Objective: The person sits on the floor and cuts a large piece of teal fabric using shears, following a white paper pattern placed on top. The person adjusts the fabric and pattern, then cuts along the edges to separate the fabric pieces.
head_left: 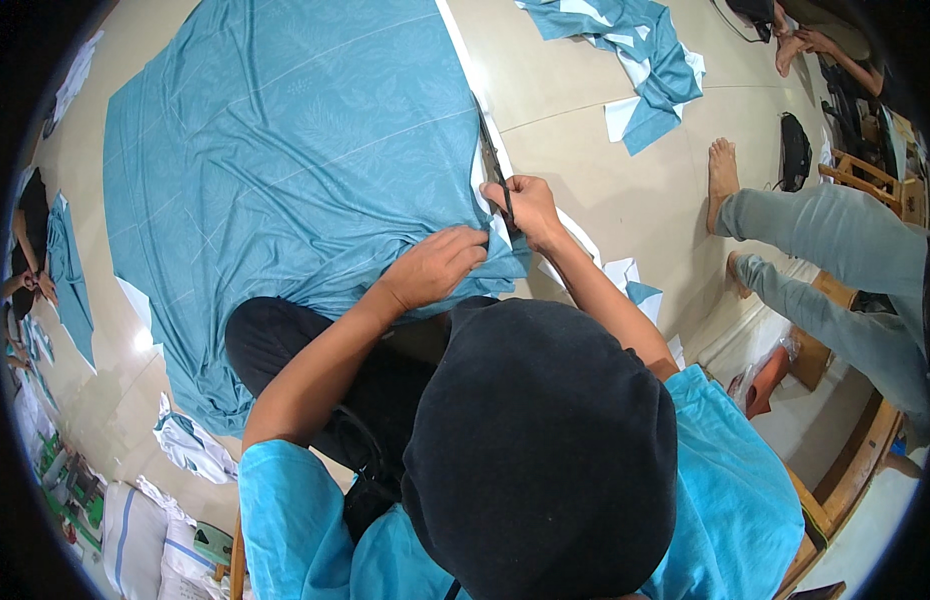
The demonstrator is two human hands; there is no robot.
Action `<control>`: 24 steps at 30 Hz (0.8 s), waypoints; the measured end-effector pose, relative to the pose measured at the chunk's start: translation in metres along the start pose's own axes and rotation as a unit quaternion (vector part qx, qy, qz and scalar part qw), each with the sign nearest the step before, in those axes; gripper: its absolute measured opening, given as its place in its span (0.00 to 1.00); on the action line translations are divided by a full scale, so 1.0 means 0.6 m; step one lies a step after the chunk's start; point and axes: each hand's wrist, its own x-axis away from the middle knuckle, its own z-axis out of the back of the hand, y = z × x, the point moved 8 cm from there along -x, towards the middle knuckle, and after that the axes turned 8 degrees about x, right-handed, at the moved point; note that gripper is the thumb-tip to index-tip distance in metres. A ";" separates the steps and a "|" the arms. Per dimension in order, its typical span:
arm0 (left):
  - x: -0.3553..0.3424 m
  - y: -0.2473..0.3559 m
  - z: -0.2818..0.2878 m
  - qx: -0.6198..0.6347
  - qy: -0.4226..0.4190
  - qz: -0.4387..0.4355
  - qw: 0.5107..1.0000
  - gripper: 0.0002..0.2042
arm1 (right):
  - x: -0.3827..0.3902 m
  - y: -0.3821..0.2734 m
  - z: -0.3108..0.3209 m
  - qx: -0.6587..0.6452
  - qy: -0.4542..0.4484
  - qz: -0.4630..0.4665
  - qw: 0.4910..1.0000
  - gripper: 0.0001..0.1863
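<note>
A large sheet of teal fabric with a faint leaf pattern and pale lines spreads over the floor and bunches up against my dark-trousered legs. My right hand is closed around the handles of dark scissors, whose blades lie along the sheet's right edge, pointing away from me. A white border strip runs along that edge. Just left of the scissors, my left hand grips the gathered fabric, its fingers bent and their tips close to the white strip.
Teal and white fabric offcuts lie at the far right; a smaller scrap rests beside my right forearm. Another person's legs stretch in from the right. White sacks stand at the lower left, and other people sit at both sides.
</note>
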 end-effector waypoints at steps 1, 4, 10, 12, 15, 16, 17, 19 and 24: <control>0.000 0.000 0.000 0.001 0.001 -0.001 1.000 0.10 | -0.001 0.001 0.000 0.001 0.002 0.001 1.000 0.19; 0.000 -0.003 -0.002 0.004 -0.005 0.008 1.000 0.10 | -0.002 0.002 -0.001 0.002 0.003 0.000 1.000 0.19; 0.002 -0.006 -0.002 -0.001 -0.006 0.014 1.000 0.10 | 0.001 0.000 0.000 0.002 0.004 -0.004 1.000 0.19; 0.003 -0.006 -0.002 0.000 -0.009 0.015 1.000 0.10 | 0.001 -0.002 0.000 0.004 0.007 -0.001 1.000 0.19; 0.003 -0.003 0.000 -0.006 -0.007 0.011 1.000 0.10 | 0.001 -0.002 -0.002 0.004 0.011 0.002 1.000 0.19; 0.003 -0.003 0.000 -0.008 -0.006 0.010 1.000 0.10 | 0.001 -0.001 -0.002 0.005 0.011 0.001 1.000 0.19; 0.003 -0.003 0.000 -0.005 -0.007 0.006 1.000 0.10 | 0.000 0.001 -0.002 0.006 0.012 0.001 1.000 0.19; 0.003 -0.003 -0.001 0.004 -0.010 0.001 1.000 0.10 | -0.002 0.001 -0.002 0.012 0.015 0.008 1.000 0.19; 0.004 -0.005 -0.002 0.002 -0.014 0.005 1.000 0.10 | -0.007 0.010 -0.002 0.014 0.014 0.012 1.000 0.18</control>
